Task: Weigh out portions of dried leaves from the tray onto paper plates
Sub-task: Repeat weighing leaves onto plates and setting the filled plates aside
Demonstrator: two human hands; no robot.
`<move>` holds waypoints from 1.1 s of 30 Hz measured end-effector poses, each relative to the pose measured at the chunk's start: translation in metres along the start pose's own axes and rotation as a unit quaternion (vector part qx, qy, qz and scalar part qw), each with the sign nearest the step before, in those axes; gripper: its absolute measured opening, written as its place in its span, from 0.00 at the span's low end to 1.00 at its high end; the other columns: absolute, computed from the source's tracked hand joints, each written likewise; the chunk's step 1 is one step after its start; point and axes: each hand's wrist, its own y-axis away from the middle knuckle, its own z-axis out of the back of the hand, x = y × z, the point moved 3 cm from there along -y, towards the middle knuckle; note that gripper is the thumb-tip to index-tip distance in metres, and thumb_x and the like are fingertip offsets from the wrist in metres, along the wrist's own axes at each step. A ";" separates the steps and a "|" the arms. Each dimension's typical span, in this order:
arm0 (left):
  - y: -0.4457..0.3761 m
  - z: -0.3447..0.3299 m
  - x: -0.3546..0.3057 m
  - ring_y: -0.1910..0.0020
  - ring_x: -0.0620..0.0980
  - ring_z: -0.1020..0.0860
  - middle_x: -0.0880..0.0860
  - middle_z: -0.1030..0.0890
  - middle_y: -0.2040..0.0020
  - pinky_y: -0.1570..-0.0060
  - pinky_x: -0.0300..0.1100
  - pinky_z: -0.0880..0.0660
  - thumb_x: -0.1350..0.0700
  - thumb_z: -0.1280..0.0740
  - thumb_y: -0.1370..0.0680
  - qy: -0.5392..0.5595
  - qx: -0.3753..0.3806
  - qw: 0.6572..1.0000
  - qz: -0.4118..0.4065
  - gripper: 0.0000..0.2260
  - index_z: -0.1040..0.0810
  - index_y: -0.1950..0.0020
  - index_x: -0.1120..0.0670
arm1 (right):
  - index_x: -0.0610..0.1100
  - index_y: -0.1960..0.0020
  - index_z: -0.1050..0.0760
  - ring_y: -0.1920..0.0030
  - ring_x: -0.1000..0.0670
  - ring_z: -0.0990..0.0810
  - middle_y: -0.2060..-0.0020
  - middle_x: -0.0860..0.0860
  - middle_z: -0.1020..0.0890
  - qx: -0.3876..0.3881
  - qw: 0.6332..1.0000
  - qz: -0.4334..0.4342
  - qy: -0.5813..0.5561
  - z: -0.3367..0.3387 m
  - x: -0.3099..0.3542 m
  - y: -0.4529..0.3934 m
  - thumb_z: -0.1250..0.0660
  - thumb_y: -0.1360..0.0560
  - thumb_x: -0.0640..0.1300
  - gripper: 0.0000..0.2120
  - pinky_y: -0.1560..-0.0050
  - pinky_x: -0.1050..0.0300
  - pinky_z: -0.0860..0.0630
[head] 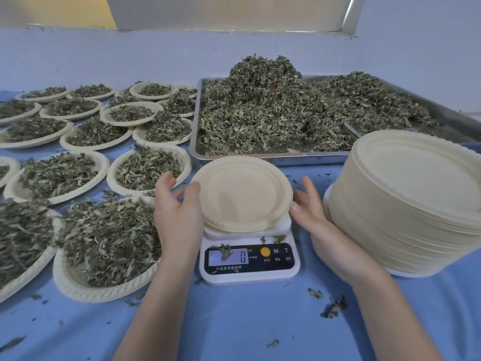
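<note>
Sitting on the white kitchen scale (pixel 249 259) is an empty paper plate (pixel 242 194), and both hands are at its sides. The left hand (pixel 177 204) touches the left rim with its thumb, the fingers spread and only lightly bent. The right hand (pixel 312 209) is just beside the right rim with straight, parted fingers; I cannot tell for sure if its thumb touches the plate or only the scale platform. Neither hand grips anything.

The display reads 0, though a small leaf lies on it and hides part of the window. So the step in hand seems to be placing a fresh plate, before any leaves go on it.

The dried leaves (pixel 281 110) are heaped high in the metal tray (pixel 197 142), directly behind the scale. On the left many filled plates (pixel 112 238) cover the blue cloth (pixel 234 321), and on the right stands a tall stack of empty plates (pixel 406 204).

The next move probably calls for letting go of the plate, reaching forward into the tray, and bringing a handful of leaves onto the plate while watching the number.
</note>
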 end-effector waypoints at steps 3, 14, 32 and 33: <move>-0.003 -0.002 -0.005 0.34 0.46 0.31 0.47 0.31 0.30 0.39 0.44 0.35 0.54 0.37 0.22 -0.043 -0.004 0.999 -0.020 0.22 0.36 0.27 0.50 | 0.73 0.36 0.51 0.33 0.66 0.39 0.28 0.60 0.41 -0.026 1.000 0.004 0.013 -0.002 0.010 -0.002 0.35 0.53 0.82 0.50 0.28 0.52 0.43; -0.117 -0.084 -0.063 0.58 0.50 0.26 0.55 0.27 0.44 0.63 0.42 0.30 0.63 0.43 0.22 -0.422 0.237 0.869 -0.105 0.15 0.30 0.35 0.59 | 0.50 0.22 0.50 0.31 0.40 0.36 0.24 0.45 0.52 -0.090 0.938 -0.057 0.330 -0.007 0.089 -0.167 0.41 0.22 0.52 0.32 0.34 0.44 0.35; -0.202 -0.122 -0.046 0.49 0.67 0.20 0.68 0.32 0.33 0.51 0.57 0.22 0.70 0.45 0.21 -0.323 0.338 0.859 0.210 0.22 0.41 0.27 0.65 | 0.60 0.27 0.41 0.51 0.41 0.19 0.30 0.41 0.34 0.206 0.861 -0.234 0.401 -0.005 0.088 -0.259 0.26 0.31 0.54 0.38 0.55 0.46 0.18; -0.203 -0.124 -0.049 0.49 0.68 0.20 0.69 0.33 0.32 0.51 0.58 0.22 0.70 0.44 0.22 -0.331 0.340 0.857 0.201 0.22 0.41 0.27 0.65 | 0.60 0.25 0.46 0.50 0.40 0.19 0.29 0.39 0.36 0.217 0.848 -0.243 0.418 -0.007 0.088 -0.255 0.23 0.34 0.53 0.45 0.54 0.43 0.19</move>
